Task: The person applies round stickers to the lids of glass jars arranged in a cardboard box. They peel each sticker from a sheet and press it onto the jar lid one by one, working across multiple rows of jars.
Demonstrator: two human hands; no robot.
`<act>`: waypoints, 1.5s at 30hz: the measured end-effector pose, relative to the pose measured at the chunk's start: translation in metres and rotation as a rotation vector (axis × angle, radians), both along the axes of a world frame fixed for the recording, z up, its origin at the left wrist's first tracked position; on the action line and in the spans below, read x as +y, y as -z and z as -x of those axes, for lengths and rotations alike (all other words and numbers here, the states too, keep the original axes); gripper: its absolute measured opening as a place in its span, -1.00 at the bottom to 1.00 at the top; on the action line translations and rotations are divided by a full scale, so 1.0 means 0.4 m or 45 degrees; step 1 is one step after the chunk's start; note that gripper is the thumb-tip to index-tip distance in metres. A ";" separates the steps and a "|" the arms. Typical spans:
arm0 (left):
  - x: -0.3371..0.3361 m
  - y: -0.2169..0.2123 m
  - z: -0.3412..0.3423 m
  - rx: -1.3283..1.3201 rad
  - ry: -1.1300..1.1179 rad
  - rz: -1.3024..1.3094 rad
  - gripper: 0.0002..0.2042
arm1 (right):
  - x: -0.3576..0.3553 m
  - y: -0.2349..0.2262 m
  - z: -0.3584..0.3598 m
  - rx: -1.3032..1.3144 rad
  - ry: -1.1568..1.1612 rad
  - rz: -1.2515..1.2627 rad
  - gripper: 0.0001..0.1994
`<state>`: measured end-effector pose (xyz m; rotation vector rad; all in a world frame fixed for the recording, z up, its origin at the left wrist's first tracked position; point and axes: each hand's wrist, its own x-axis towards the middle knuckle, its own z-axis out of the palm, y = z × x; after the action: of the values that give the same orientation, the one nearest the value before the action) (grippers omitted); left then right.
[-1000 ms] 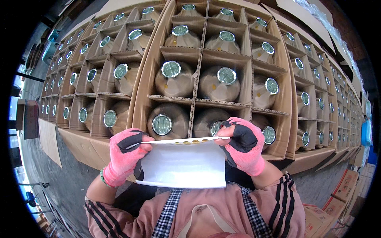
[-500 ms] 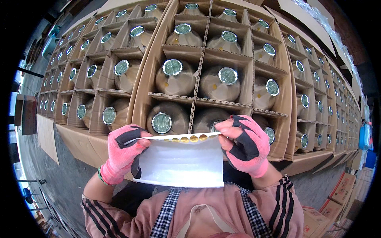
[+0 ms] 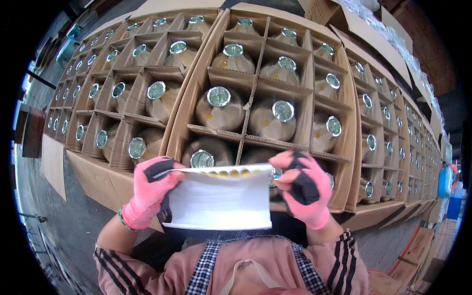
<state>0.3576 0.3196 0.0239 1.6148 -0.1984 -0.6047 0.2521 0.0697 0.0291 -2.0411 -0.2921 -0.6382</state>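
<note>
My left hand (image 3: 149, 193) and my right hand (image 3: 301, 187), both in pink gloves with black patches, hold a white sheet (image 3: 220, 201) by its two upper corners. Small yellow round stickers run along the sheet's top edge (image 3: 231, 173). The sheet hangs in front of an open cardboard box (image 3: 346, 147) with a divider grid. Each cell holds a glass bottle with a silver-green cap (image 3: 219, 97), seen from above. The right thumb and forefinger pinch at the sheet's right end, close to a bottle cap partly hidden behind it.
More open boxes of capped bottles (image 3: 118, 88) stretch in a long row to the left and to the far right (image 3: 393, 128). A grey floor (image 3: 64, 226) lies at the lower left. Flat cartons (image 3: 413, 255) are stacked at the lower right.
Both hands and the sheet have stayed nearly in place. My right fingers have shifted slightly at the sheet's right corner. The view has tilted a little.
</note>
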 end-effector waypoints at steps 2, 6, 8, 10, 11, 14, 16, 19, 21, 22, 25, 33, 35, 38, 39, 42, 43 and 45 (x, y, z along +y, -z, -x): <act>0.037 0.020 -0.019 -0.113 -0.148 -0.039 -0.86 | -0.027 -0.024 -0.018 -0.087 0.176 -0.011 -0.83; 0.104 0.051 -0.058 -0.198 -0.266 -0.091 -0.87 | -0.177 -0.069 -0.203 0.073 0.290 -0.382 -0.85; 0.106 0.075 -0.073 -0.148 -0.300 -0.018 -0.88 | -0.322 -0.042 -0.366 0.225 0.396 -0.140 -0.82; 0.093 0.099 -0.089 -0.097 -0.276 0.085 -0.89 | -0.458 -0.002 -0.510 0.362 0.646 0.532 -0.76; 0.093 0.107 -0.091 -0.115 -0.297 0.074 -0.89 | -0.473 0.035 -0.581 0.426 0.790 0.661 -0.73; 0.092 0.110 -0.103 -0.093 -0.240 0.098 -0.88 | -0.469 0.090 -0.708 0.685 1.015 1.139 -0.66; 0.093 0.120 -0.111 -0.031 -0.281 0.140 -0.89 | -0.467 0.088 -0.753 0.788 0.904 1.275 -0.67; 0.099 0.117 -0.111 0.022 -0.264 0.146 -0.87 | -0.455 0.105 -0.813 0.979 0.665 1.489 -0.61; 0.106 0.114 -0.112 0.023 -0.212 0.152 -0.88 | -0.448 0.125 -0.847 1.058 0.607 1.556 -0.57; 0.106 0.113 -0.114 0.009 -0.191 0.148 -0.88 | -0.449 0.133 -0.860 1.124 0.621 1.541 -0.51; 0.105 0.111 -0.119 -0.009 -0.132 0.128 -0.86 | -0.459 0.149 -0.880 1.080 0.571 1.727 -0.54; 0.088 0.092 -0.125 0.087 -0.132 0.157 -0.84 | -0.487 0.163 -0.869 0.758 0.746 1.671 -0.54; 0.091 0.095 -0.124 0.080 -0.116 0.142 -0.85 | -0.476 0.148 -0.855 0.584 0.812 1.479 -0.57; 0.077 0.098 -0.128 0.084 -0.150 0.189 -0.87 | -0.466 0.106 -0.830 -0.039 0.746 1.073 -0.60; 0.082 0.099 -0.126 0.097 -0.171 0.191 -0.87 | -0.389 0.069 -0.789 -0.167 0.481 0.770 -0.70; 0.105 0.113 -0.112 0.058 -0.204 0.162 -0.86 | -0.064 -0.052 -0.540 0.201 -0.104 -0.109 -0.80; 0.104 0.116 -0.115 0.085 -0.198 0.195 -0.85 | -0.013 -0.069 -0.470 0.165 -0.222 0.168 -0.77; 0.098 0.120 -0.113 0.070 -0.243 0.209 -0.84 | 0.069 -0.100 -0.377 0.089 -0.572 0.628 -0.71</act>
<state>0.4028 0.3588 -0.0240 1.4377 -0.0503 -0.4725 0.4030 0.0973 0.0692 -2.3400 -0.9090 -0.2240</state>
